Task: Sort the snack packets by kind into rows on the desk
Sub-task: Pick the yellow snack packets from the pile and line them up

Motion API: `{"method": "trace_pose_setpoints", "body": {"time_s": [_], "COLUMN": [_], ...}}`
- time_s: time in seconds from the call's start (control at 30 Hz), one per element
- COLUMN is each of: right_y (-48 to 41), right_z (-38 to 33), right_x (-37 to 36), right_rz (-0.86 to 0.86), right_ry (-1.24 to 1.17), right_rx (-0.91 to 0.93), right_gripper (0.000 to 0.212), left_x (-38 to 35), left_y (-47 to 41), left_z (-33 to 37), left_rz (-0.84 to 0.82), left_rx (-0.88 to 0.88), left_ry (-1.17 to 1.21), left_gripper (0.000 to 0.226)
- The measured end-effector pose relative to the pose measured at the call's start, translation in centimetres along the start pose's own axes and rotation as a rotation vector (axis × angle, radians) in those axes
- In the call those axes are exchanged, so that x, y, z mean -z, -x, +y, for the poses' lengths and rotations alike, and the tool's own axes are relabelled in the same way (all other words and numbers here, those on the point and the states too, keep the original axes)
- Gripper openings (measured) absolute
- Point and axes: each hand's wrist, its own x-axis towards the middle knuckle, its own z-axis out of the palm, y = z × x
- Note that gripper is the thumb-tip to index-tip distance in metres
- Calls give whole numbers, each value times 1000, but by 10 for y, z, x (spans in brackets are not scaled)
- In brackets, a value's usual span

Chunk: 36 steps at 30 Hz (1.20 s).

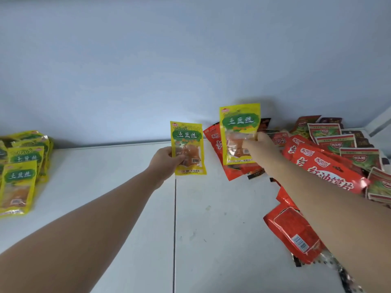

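Note:
My left hand (167, 158) grips a yellow snack packet (188, 142) by its left edge, upright above the middle of the white desk (118, 187). My right hand (257, 144) pinches a second yellow packet (239, 123) of the same kind, raised over the left end of the mixed pile. Several yellow packets (20, 166) of this kind lie overlapping at the desk's left edge. Red packets (330, 172) and green-and-red packets (330, 142) lie jumbled at the right, partly hidden under my right forearm.
A pale wall (169, 70) rises right behind the desk. A seam (175, 229) runs front to back through the desk top. A red packet (296, 235) lies face down near the front right, with a dark speckled packet (330, 263) below it.

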Motion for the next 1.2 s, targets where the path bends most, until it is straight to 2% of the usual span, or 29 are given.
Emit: {"method": "trace_pose_setpoints", "body": {"time_s": [0.13, 0.33, 0.43, 0.5, 0.7, 0.9, 1.03, 1.2], "right_y": [29, 75, 97, 111, 143, 164, 174, 201], "right_z": [-6, -9, -7, -6, -7, -7, 0, 9], "right_x": [-20, -44, -54, -60, -71, -67, -82, -110], "right_rz": [29, 57, 84, 92, -1, -110, -120, -168], "right_ry": [70, -40, -178, -297, -620, -513, -425, -427], "right_rx": [44, 24, -23, -86, -262, -125, -47, -6], "right_gripper": [11, 7, 15, 9, 17, 33, 30, 26], "left_x": [23, 49, 58, 61, 63, 75, 87, 113], "left_y": [10, 27, 37, 47, 81, 116, 133, 148], "left_z": [-4, -11, -15, -17, -18, -22, -39, -71], "left_rz": [10, -88, -138, -162, -202, -154, -102, -67], "left_rx": [-32, -79, -100, -114, -137, -128, -119, -110], "left_ry": [48, 97, 124, 134, 162, 213, 234, 203], "left_gripper": [11, 10, 14, 18, 15, 18, 16, 15]}}
